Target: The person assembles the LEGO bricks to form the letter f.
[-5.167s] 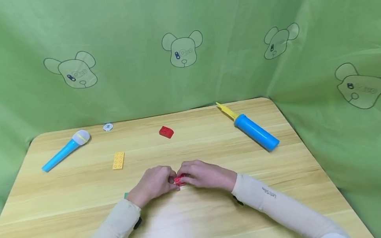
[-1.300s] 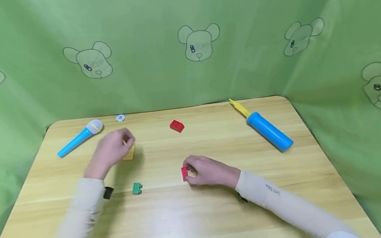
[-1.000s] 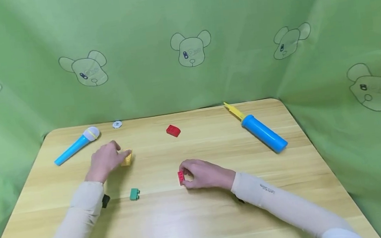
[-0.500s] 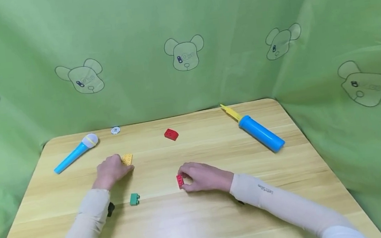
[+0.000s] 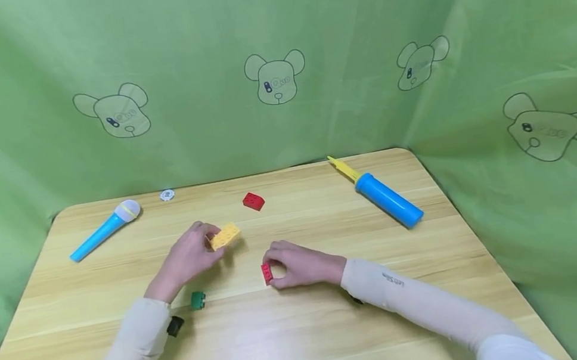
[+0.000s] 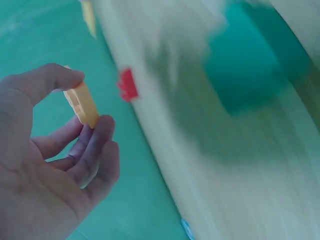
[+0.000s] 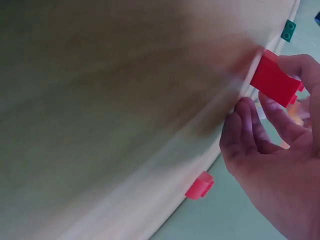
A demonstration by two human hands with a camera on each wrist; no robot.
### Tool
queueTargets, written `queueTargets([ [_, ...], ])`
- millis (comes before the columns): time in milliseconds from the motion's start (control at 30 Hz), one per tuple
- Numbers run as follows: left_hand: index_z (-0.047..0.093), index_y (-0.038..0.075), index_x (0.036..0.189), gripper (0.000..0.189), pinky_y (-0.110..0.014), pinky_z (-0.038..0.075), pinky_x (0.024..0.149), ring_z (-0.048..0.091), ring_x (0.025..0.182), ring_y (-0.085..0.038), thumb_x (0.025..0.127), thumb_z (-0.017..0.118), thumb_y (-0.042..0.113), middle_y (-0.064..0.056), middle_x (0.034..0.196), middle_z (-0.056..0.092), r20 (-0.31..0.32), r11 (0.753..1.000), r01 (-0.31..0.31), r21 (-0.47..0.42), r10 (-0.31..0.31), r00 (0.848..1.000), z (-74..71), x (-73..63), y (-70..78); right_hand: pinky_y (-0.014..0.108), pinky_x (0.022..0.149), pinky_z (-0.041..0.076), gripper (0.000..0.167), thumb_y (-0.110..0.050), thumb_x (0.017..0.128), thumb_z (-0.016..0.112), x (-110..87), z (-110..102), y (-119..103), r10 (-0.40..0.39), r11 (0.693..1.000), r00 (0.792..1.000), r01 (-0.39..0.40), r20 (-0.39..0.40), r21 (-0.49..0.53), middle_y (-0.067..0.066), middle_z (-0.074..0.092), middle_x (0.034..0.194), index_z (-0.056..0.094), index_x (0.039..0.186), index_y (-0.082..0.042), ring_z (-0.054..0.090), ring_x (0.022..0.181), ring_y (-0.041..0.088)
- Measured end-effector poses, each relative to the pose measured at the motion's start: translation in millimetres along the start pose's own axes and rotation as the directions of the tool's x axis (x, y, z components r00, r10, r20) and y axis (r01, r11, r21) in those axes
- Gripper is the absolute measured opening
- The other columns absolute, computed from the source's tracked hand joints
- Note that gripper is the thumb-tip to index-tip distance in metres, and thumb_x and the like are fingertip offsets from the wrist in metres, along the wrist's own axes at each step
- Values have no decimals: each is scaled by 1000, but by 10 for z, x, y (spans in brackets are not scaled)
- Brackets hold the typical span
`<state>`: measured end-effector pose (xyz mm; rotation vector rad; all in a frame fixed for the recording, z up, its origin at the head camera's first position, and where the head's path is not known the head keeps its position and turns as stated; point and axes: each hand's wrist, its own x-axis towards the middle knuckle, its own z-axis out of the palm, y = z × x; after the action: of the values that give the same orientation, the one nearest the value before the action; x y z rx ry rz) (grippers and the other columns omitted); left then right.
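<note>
My left hand [image 5: 190,258] pinches a yellow building brick [image 5: 225,236] between thumb and fingers, tilted and raised off the table. The left wrist view shows that brick [image 6: 86,106] edge-on at the fingertips. To its right, my right hand [image 5: 301,264] grips a small red building brick [image 5: 266,274] by its ends, studs facing left. In the right wrist view this red brick [image 7: 274,80] sits between thumb and index finger, the other fingers loosely bent. A green brick [image 5: 197,300] lies on its side by the left wrist. Another red brick [image 5: 253,201], with a sloped end, lies farther back.
A blue toy microphone [image 5: 105,231] lies at the back left of the wooden table [image 5: 287,348]. Near it is a white poker chip [image 5: 167,195]. A blue and yellow hand pump [image 5: 389,200] lies at the right. Green cloth [image 5: 208,142] hangs behind.
Both hands were together at the red brick at first. My left hand then reached the yellow brick, took it up and carried it right. My right hand keeps the red brick in place.
</note>
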<state>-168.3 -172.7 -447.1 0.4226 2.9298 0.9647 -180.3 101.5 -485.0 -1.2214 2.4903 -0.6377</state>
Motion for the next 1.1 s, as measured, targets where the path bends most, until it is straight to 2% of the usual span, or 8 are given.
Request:
queueTargets([
  [167, 64, 0, 119, 43, -30, 52, 75, 58, 89, -17, 81, 80, 12, -5, 103, 59, 36, 994, -84, -72, 87, 996, 106, -104, 291, 27, 87, 40, 37, -33, 85, 78, 30, 67, 31, -31, 999, 1000, 31, 0, -14, 0, 51, 106, 67, 114, -14, 42, 101, 14],
  [200, 65, 1, 118, 42, -30, 52, 75, 57, 89, -17, 80, 80, 12, -3, 102, 59, 49, 992, -99, -83, 104, 993, 132, -127, 337, 28, 87, 39, 42, -33, 84, 79, 31, 72, 29, -30, 999, 1000, 30, 0, -13, 0, 50, 107, 67, 118, -13, 41, 101, 15],
  [333, 67, 3, 115, 39, -31, 53, 76, 57, 88, -15, 80, 81, 10, 0, 100, 57, 85, 984, -155, -91, 163, 983, 256, -188, 429, 30, 85, 37, 58, -33, 82, 81, 41, 79, 36, 5, 1000, 1000, -5, -8, 18, 1, 45, 108, 63, 131, -11, 38, 100, 17],
  [400, 67, 2, 113, 36, -33, 54, 76, 58, 87, -17, 80, 81, 10, 0, 99, 56, 93, 981, -170, -90, 178, 980, 310, -210, 450, 31, 86, 37, 60, -32, 80, 83, 47, 81, 38, 28, 998, 999, -27, -16, 50, 2, 46, 110, 62, 132, -10, 38, 101, 18],
  [567, 68, 1, 110, 33, -30, 53, 77, 58, 86, -19, 81, 80, 11, 0, 97, 54, 113, 978, -199, -58, 204, 972, 424, -256, 441, 33, 89, 37, 43, -30, 76, 85, 66, 93, 30, 64, 993, 997, -61, -29, 97, 2, 49, 112, 69, 110, -8, 41, 105, 18],
  [700, 68, 2, 109, 33, -27, 51, 75, 55, 84, -15, 81, 80, 13, 1, 97, 54, 106, 976, -209, -59, 214, 971, 474, -271, 440, 35, 89, 37, 39, -27, 73, 87, 78, 102, 21, 98, 986, 994, -91, -40, 137, 2, 49, 110, 68, 101, -8, 41, 103, 19],
  [867, 67, 3, 108, 32, -28, 51, 76, 53, 84, -12, 82, 80, 15, 1, 97, 54, 107, 976, -207, -59, 213, 971, 508, -276, 449, 36, 89, 36, 39, -24, 70, 90, 79, 116, 20, 134, 975, 990, -124, -43, 187, 1, 48, 108, 67, 97, -9, 40, 101, 18],
  [1100, 67, 4, 110, 34, -29, 51, 76, 54, 83, -13, 82, 81, 17, 1, 98, 53, 121, 978, -198, -63, 205, 971, 539, -279, 466, 36, 89, 36, 42, -23, 70, 91, 68, 105, 13, 160, 959, 986, -145, -43, 244, 1, 48, 109, 67, 100, -8, 41, 103, 19],
])
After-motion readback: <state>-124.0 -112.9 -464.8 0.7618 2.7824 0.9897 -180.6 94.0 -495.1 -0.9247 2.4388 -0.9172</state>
